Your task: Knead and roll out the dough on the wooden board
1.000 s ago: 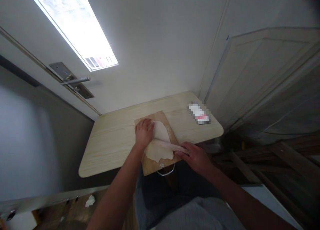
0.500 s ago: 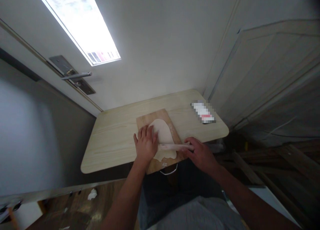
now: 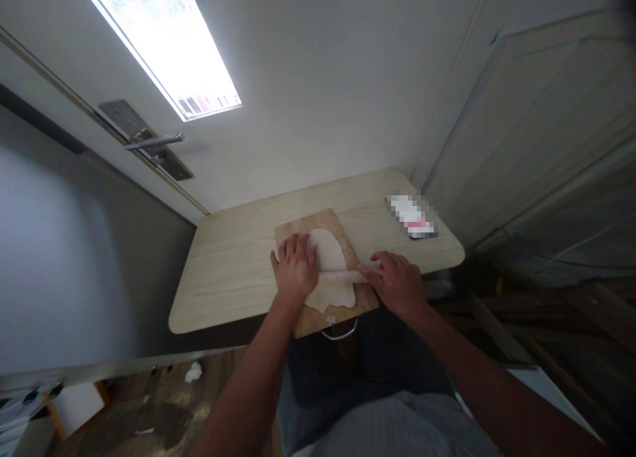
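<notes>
A pale sheet of dough [image 3: 328,245] lies on a wooden board [image 3: 304,324], its near edge wavy. Across the dough runs a slim, light rolling pin [image 3: 338,275]. My left hand [image 3: 297,266] lies palm down over the pin's left end, fingers stretched out and spread above the dough; that end is hidden beneath it. At the right end of the pin, my right hand [image 3: 396,279] grips it, with the thumb along the pin and the fingers curved over it. Flour marks [image 3: 330,319] show on the board's near part.
The board rests on a light wooden table [image 3: 223,265] with rounded corners and overhangs its near edge. A blurred-out phone [image 3: 411,216] lies at the table's right. Behind stands a white door with a metal handle [image 3: 155,142]. Crumpled white paper [image 3: 193,372] lies on the floor.
The rolling pin has moved slightly away from me over the dough, both hands going with it. My right hand's fingers reach further over the pin. The whole view has shifted a little.
</notes>
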Demonstrator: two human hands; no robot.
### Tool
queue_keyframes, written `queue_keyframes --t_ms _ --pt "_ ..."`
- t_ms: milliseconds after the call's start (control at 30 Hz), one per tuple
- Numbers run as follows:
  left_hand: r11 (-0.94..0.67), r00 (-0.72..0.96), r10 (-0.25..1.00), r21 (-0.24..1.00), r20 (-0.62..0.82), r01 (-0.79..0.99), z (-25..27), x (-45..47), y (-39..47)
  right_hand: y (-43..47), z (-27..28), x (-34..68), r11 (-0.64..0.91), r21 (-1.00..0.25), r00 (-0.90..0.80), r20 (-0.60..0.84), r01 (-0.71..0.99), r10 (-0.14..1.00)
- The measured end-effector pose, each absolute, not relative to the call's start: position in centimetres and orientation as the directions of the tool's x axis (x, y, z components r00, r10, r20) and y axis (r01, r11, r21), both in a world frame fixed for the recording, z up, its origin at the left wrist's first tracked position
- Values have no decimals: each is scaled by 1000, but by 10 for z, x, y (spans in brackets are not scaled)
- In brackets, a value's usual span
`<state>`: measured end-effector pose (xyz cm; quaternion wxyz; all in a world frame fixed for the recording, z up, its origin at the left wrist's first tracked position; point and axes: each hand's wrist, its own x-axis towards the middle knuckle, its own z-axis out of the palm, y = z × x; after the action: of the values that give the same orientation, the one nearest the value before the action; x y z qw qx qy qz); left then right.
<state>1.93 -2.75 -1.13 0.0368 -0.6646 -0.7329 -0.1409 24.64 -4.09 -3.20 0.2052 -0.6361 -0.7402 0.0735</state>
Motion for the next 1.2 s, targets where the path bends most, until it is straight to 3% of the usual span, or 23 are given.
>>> queue_keyframes --t_ms 267,733,1200 --pt "65 -100 968 155 229 986 -8 19 -9 -24 -32 242 166 -347 -83 243 923 967" --pt "81 -116 968 160 222 984 -7 17 22 8 -25 236 97 -330 -51 146 939 988" --pt "83 -123 937 134 328 987 -1 19 40 19 -23 232 34 -270 -8 96 962 995"
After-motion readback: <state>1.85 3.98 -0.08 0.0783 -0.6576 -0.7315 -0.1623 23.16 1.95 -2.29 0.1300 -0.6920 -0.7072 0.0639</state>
